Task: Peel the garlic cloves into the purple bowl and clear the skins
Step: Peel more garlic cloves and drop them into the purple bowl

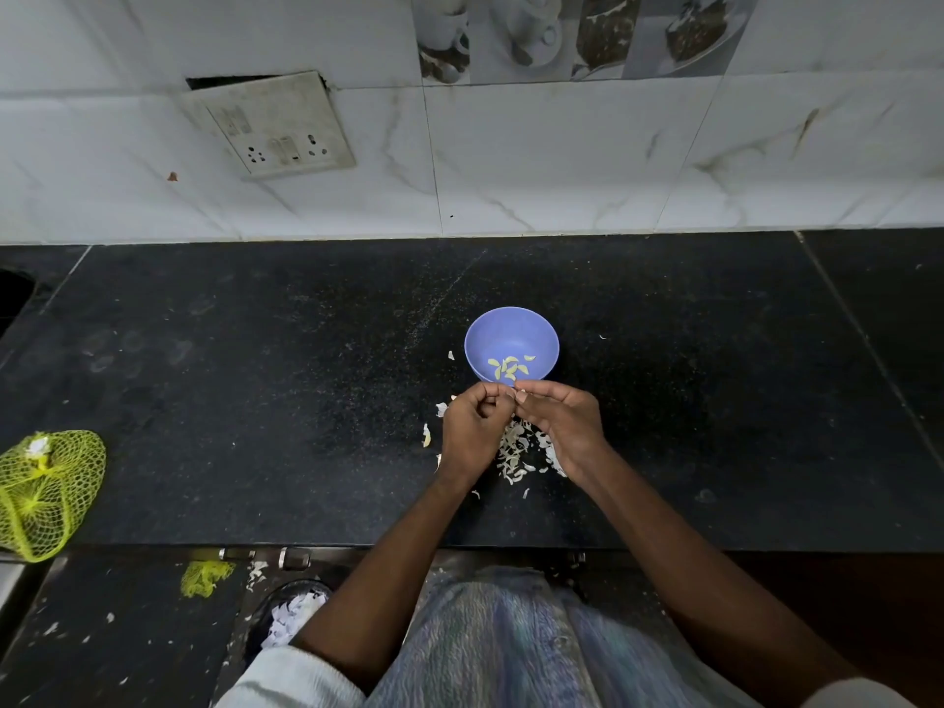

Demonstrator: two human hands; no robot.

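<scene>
Black stone counter [255, 401], speckled, backed by a white marble-look tiled wall [562, 161]; switch and socket plate [270, 127] on the wall at 11 o'clock from the bowl.

Purple bowl [511, 339]: upright on the counter near centre, holding several pale peeled garlic cloves [509, 367] in its bottom.

Left hand [472, 426]: at 6 o'clock of the bowl, just beside its near rim, fingers curled inward, fingertips meeting those of the other hand. Something small appears pinched there; too hidden to tell what it is.

Right hand [559, 419]: beside the left hand at its 3 o'clock, fingers curled, thumb and forefinger tip brought to the same meeting point just below the bowl's rim.

Garlic skins [516, 454]: white flakes heaped on the counter under and between the hands, at 6 o'clock of the bowl; stray flakes at the left hand's 9 o'clock and one at the bowl's 9 o'clock.

Yellow net bag [46, 495]: far counter edge at 8 o'clock, well apart from the bowl.

Floor [102, 631]: dark, scattered with white flakes; scrap of yellow netting [204, 577].
</scene>
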